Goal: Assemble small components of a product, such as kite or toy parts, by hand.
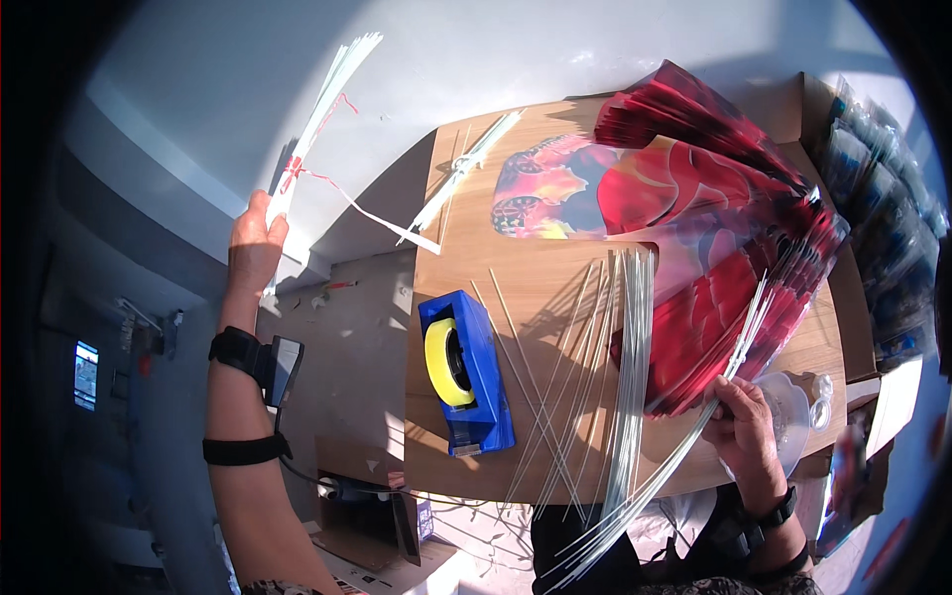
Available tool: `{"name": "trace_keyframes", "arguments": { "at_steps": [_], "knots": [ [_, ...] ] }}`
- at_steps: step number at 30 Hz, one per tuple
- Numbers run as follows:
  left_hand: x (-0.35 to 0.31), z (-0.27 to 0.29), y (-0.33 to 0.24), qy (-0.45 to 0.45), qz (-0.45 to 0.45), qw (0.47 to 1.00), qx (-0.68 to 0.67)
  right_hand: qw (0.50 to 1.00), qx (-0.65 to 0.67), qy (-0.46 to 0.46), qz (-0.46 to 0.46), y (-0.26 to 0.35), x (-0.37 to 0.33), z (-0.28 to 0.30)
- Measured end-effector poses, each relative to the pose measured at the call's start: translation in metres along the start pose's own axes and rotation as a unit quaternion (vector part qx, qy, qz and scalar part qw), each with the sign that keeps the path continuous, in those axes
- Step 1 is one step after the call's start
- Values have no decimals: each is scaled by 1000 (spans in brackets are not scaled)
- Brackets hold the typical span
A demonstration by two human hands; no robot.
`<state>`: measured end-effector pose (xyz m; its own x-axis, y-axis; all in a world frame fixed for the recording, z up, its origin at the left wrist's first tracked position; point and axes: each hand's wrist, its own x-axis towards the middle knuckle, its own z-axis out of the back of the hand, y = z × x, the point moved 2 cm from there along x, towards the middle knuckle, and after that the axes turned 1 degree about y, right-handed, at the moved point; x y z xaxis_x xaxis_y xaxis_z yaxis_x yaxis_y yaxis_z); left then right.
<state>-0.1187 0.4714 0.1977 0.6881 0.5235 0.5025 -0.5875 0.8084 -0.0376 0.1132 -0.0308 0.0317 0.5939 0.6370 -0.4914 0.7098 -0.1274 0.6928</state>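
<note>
My left hand (256, 246), raised at the far left beside the table, is closed round the lower end of a bundle of thin white rods (327, 104). Red and white ribbon ties this bundle, and one loose end trails to the table edge. Low at the right, my right hand (746, 424) grips a loose bunch of similar rods (746, 339) near its middle; the bunch fans out toward my lap. Between the hands, more pale rods (635, 337) lie on the table, some crossed. A smaller tied bundle (464, 171) rests at the back left edge.
A blue tape dispenser (488, 397) with a yellow roll stands at the table's (555, 283) left edge. Red printed sheets (645, 188) are spread over the right side. A clear plastic bowl (791, 421) is beside my right hand. Bagged goods (878, 198) fill a box at right.
</note>
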Motion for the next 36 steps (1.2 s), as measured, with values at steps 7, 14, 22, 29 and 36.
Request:
{"name": "trace_keyframes", "arguments": {
  "at_steps": [7, 14, 22, 29, 36],
  "knots": [
    [15, -91, -18, 53, -27, 998, -17, 1000, -14, -23, 15, 8, 11, -11],
    [1, -186, -45, 185, -40, 980, -57, 998, -36, -48, 21, 13, 16, -2],
    [30, -211, -44, 100, -64, 966, -228, 995, -67, -79, 14, 8, 21, -3],
    [12, -144, -45, 89, 20, 955, -283, 995, -80, -52, 13, 8, 13, -12],
    [-95, 4, -150, 119, -29, 938, -324, 993, -107, 46, 27, 4, 0, -15]
  ]
}}
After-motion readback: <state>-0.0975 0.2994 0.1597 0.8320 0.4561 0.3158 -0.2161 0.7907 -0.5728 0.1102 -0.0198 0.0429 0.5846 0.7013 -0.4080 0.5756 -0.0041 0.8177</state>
